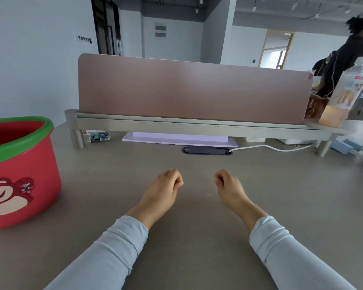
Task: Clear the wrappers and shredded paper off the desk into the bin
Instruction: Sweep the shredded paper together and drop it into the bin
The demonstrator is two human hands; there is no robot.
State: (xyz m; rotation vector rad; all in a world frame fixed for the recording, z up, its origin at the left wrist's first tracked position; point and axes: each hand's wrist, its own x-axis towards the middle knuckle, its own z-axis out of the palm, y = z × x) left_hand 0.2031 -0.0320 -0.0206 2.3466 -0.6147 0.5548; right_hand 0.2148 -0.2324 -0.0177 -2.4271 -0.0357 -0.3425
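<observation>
No wrappers and no shredded paper are seen on the open bench (pixel 197 237). Only a tiny white speck (pixel 209 194) is made out just right of centre, between the two hands, and what it is cannot be told. The bin (pixel 29 164), red with a green rim, stands upright on the bench at the left edge of the frame; its inside is hidden from this angle.

The left hand (pixel 161 193) and the right hand (pixel 231 191) are laid on the bench in the lower middle, near each other but apart. Each grip is drawn narrow, with the fingers curled in against the thumb. Nothing is seen held in either, though a scrap too small to show cannot be ruled out.

The clearing is judged all but done, and the step in hand is taken to be a last check. It is done well if the speck is pinched up or swept with a flat palm toward the left. The hand should be carried right over the rim before the grip is widened, since light scraps are likely to drift.

The small printed packet (pixel 99 137) under the shelf (pixel 176 122), left of centre, should be looked at; whether it is a wrapper cannot be told. The cable (pixel 270 147) and the bottle (pixel 342 93) at the right are best left alone.
</observation>
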